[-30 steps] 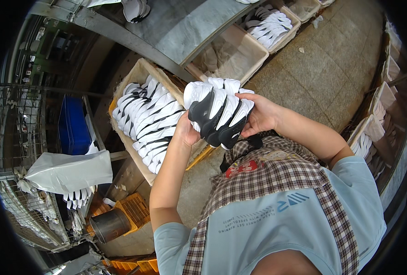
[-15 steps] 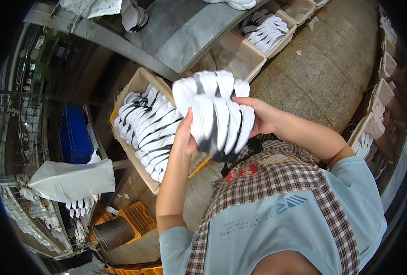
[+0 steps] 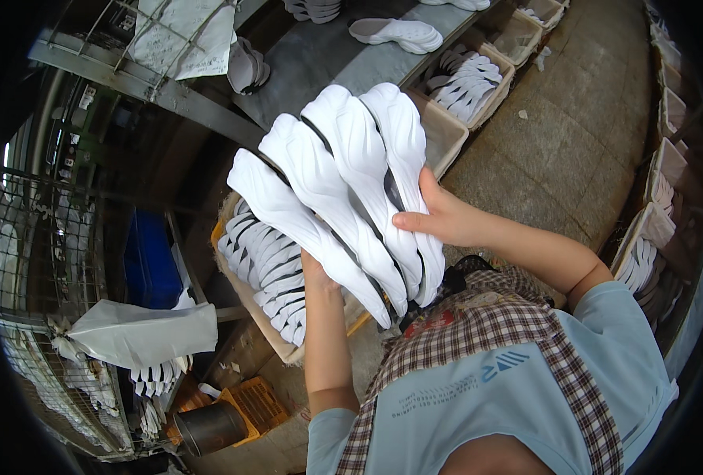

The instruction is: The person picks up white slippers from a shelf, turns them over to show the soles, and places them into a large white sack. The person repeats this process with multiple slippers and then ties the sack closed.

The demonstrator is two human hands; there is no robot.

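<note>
Several white shoe soles (image 3: 339, 150) are fanned out side by side between my two hands, their sculpted sides facing up. Dark gaps show between them. My left hand (image 3: 320, 275) grips the bundle from the lower left, its fingers mostly hidden beneath. On the other side, my right hand (image 3: 445, 215) closes around the rightmost soles, with the thumb lying across the top. Below and to the left of the bundle, a lined basket (image 3: 258, 321) holds rows of white and dark soles (image 3: 264, 257), partly covered by the bundle.
A grey conveyor belt (image 3: 304, 71) carries a white sole (image 3: 399, 34). Lined baskets (image 3: 449, 134) stand along its right side; more baskets (image 3: 632, 241) line the far right. At left are a blue bin (image 3: 149, 261) and grey plastic sheet (image 3: 145, 331). A yellow crate (image 3: 260, 408) sits below.
The soles have turned from a double stack into a single upright fan, raised nearer the camera. My right thumb now lies over them. The view has shifted slightly.
</note>
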